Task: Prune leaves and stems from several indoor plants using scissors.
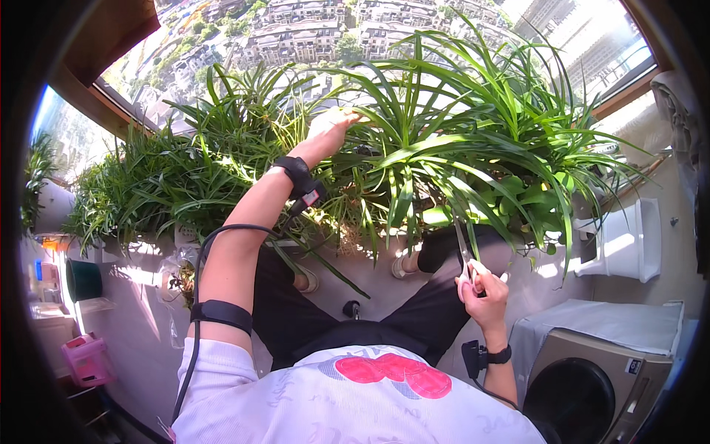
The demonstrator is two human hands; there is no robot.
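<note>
Long-leaved green spider plants fill a row of planters before the window. My left hand reaches in among the leaves at the middle, its fingertips at the base of some long leaves; whether they pinch one is not plain. Lower right, my right hand holds a pair of scissors by pale pink handles, the blades pointing up at the hanging leaf tips. Whether the blades touch a leaf cannot be told. Broad round-leaved foliage grows beneath the long leaves on the right.
White plastic planters stand at the right, above a covered front-loading washing machine. To the left are a dark green pot, a pink plastic basket and a plant in clear plastic. A cable runs along my left arm.
</note>
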